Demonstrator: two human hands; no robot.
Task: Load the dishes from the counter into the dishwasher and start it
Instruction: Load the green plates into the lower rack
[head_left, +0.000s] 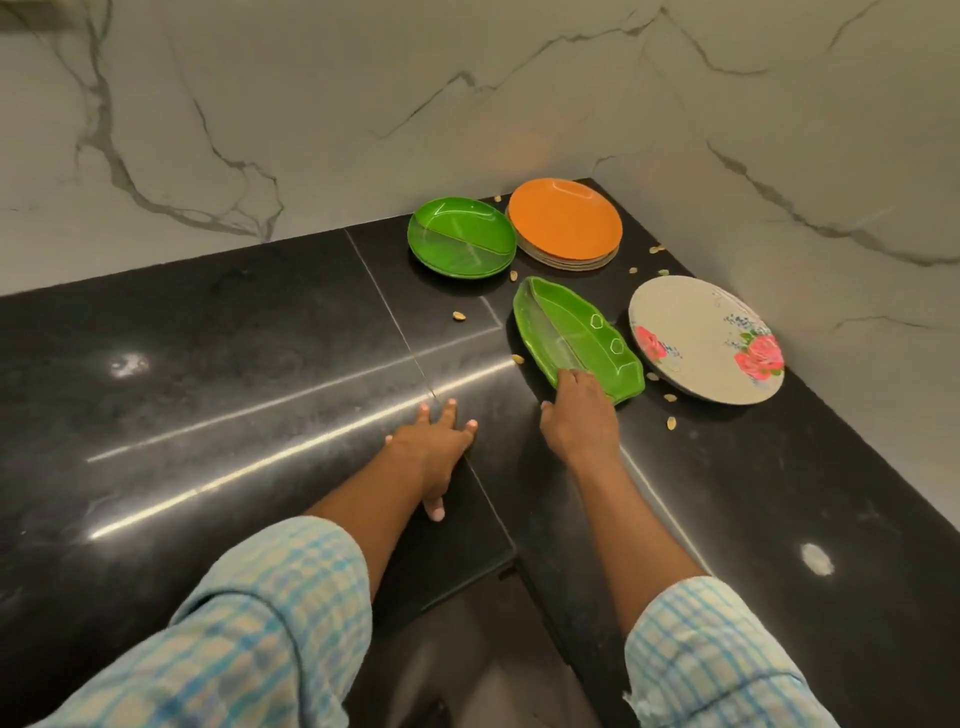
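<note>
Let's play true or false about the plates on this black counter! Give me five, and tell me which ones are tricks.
1. The orange plate sits on top of a stack of plates. True.
2. The right hand touches the flowered plate. False: it touches the near end of the leaf-shaped green dish.
3. The left hand lies flat on the black counter. True.
4. The round divided plate is blue. False: it is green.
5. Small yellowish bits lie scattered around the plates. True.

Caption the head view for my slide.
Right hand touches the leaf dish at its near end; left hand lies flat on the counter.
</note>
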